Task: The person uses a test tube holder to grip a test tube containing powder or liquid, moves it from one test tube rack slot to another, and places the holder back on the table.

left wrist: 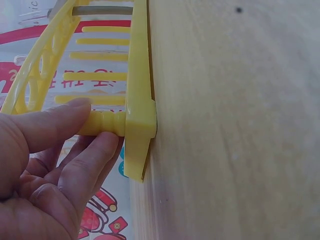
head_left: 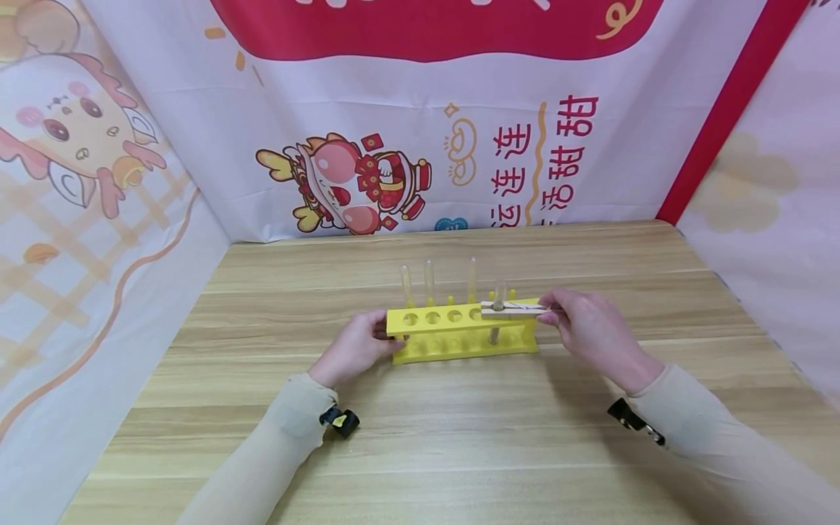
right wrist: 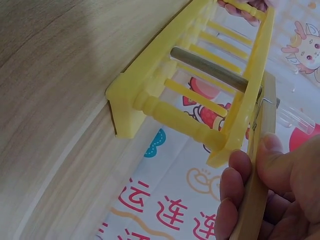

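A yellow test tube rack (head_left: 453,356) stands on the table. My left hand (head_left: 357,343) pinches its left end post (left wrist: 106,123) between thumb and fingers. With my right hand (head_left: 587,328) I grip a wooden test tube clamp (head_left: 512,310), thumb on one side and curled fingers on the other, as the right wrist view shows. The clamp's far end lies around a test tube (right wrist: 210,69) just above the rack's top bar. That tube stands in a hole towards the rack's right side, its lower part filled with something grey-brown and its top clear.
Behind the rack's top bar, several clear tubes (head_left: 429,283) sit upside down on the rear pegs. The wooden table (head_left: 420,452) runs back to a printed cloth wall (head_left: 394,95), with cloth on both sides. Each wrist wears a black strap (head_left: 341,421).
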Demonstrator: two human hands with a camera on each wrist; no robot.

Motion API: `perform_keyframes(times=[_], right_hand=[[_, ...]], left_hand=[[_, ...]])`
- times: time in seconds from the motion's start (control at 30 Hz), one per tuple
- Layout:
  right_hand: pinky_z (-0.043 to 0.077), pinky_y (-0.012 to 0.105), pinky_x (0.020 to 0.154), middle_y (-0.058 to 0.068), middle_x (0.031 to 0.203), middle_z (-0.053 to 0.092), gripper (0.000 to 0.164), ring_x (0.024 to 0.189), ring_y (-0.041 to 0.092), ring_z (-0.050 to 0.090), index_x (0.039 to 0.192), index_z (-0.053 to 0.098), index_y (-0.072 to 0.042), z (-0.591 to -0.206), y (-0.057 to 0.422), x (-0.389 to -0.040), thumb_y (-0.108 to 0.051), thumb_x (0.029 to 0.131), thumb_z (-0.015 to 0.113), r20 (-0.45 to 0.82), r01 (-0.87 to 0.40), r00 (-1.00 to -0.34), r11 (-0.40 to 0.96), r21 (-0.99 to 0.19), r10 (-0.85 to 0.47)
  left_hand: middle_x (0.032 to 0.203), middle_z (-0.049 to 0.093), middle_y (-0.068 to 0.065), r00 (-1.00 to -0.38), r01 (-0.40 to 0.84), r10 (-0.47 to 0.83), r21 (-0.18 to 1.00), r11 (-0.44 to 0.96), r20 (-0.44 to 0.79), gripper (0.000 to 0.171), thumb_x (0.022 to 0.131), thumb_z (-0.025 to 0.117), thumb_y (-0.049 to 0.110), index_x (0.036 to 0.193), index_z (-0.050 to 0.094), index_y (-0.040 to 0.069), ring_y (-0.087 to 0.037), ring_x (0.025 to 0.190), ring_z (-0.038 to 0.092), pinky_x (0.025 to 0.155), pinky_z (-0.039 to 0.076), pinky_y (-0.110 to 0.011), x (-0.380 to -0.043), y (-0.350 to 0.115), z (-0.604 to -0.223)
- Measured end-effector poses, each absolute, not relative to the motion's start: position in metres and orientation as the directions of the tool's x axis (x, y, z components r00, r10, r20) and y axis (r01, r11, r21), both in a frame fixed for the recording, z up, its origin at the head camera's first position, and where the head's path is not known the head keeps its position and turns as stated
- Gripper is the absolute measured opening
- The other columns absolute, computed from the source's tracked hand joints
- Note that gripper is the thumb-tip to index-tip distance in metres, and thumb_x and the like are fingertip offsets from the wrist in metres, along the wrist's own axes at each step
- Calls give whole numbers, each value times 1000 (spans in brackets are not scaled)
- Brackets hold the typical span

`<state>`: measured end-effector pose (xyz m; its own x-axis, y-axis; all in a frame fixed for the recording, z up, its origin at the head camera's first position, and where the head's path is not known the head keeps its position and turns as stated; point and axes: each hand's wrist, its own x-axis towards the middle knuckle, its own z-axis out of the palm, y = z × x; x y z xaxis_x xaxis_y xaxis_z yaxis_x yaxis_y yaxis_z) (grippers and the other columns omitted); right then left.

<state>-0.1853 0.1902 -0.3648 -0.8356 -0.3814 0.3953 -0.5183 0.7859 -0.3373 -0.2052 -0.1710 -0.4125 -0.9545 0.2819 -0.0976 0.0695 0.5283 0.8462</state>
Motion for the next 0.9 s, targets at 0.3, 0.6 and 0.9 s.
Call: perform_keyframes(times=[0.3, 0.6, 0.9], right_hand=[[55, 39, 59, 9, 83, 70, 12, 62, 16, 58, 96, 69, 0, -360, 190, -185, -8, 89, 74, 408, -528, -828, 783, -330, -386], [57, 43, 62, 8, 81, 70, 9, 66, 20, 65, 94, 69, 0, -351, 192, -184, -7, 90, 73, 458, -558, -798, 766, -320, -391], [57, 45, 64, 9, 83, 72, 11, 68, 23, 67, 95, 68, -1, -342, 192, -182, -8, 89, 74, 457, -550, -800, 778, -303, -387]], left_hand=[[110, 69, 0, -950, 78, 297, 852, 517, -94, 31, 87, 76, 5, 116, 67, 11, -16, 101, 65, 88, 55, -33, -206, -172, -413], [110, 69, -1, -950, 79, 300, 858, 507, -90, 31, 88, 75, 5, 117, 66, 10, -16, 101, 65, 87, 55, -33, -205, -172, -413], [110, 69, -1, -949, 78, 301, 859, 506, -91, 31, 88, 75, 5, 117, 66, 10, -17, 101, 65, 88, 55, -33, -205, -172, -413]])
